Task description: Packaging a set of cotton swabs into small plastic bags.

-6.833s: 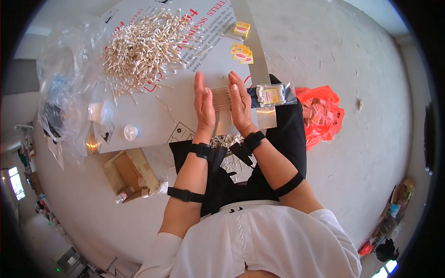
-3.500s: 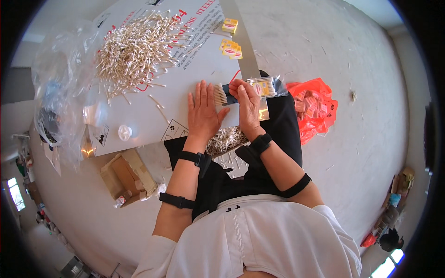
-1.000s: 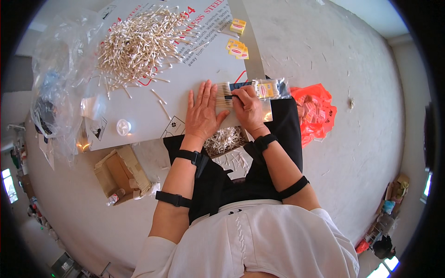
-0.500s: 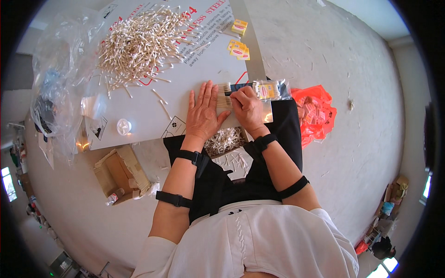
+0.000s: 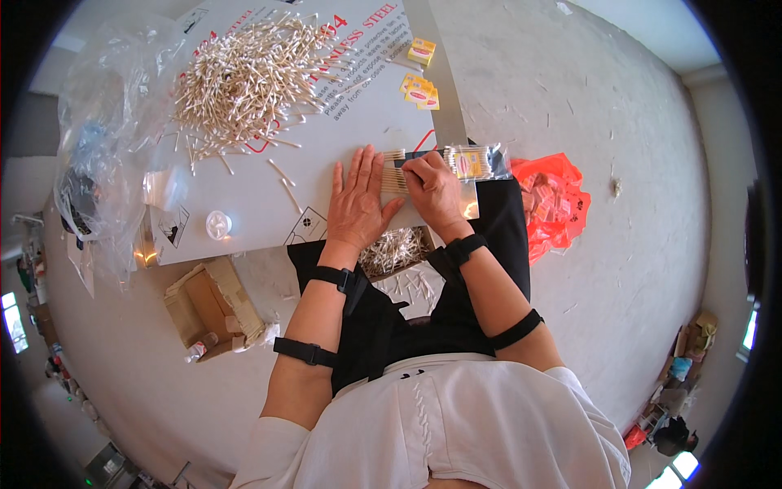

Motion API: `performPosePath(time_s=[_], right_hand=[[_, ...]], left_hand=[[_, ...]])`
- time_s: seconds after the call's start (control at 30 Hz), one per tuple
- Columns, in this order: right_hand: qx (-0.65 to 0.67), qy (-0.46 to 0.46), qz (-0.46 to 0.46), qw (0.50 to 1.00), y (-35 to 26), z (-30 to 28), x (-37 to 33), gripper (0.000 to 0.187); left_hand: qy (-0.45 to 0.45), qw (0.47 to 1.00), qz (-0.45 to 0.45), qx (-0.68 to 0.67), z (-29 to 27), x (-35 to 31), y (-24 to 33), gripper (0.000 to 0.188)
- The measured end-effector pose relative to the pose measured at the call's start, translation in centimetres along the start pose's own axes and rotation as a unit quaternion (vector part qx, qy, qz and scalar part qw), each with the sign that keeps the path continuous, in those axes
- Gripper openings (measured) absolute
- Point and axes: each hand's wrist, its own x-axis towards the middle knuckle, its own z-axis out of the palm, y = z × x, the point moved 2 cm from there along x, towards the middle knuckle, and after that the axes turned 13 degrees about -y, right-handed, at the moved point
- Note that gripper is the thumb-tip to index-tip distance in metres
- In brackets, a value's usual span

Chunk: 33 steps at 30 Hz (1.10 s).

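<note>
Currently —
left hand (image 5: 356,201): spread flat, palm down, pinning the small row of white cotton swabs (image 5: 394,171) so it stays aligned.
right hand (image 5: 435,189): curled, fingertips pinching the clear plastic packet (image 5: 472,161) against the swab ends.
surface: white printed cardboard sheet (image 5: 269,196); loose swab heap (image 5: 244,77) far-left.
room: grey concrete floor (image 5: 619,122), orange plastic bag (image 5: 554,204) right.

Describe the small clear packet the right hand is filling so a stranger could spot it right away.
Start at the big white board on the floor, with its loose heap of cotton swabs. Follow its near edge to the right hand. The packet lies just beyond it: clear plastic, swabs inside, a yellow label, unlike the orange bag beside it.
</note>
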Motion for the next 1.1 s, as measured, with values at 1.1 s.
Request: performPosePath(time_s=[1.1], right_hand=[[-0.034,-0.107,-0.083,0.99,0.9,-2.8,6.6,0.028]], left_hand=[[0.013,1.0,0.01,-0.005,0.0,-0.2,0.0,0.075]])
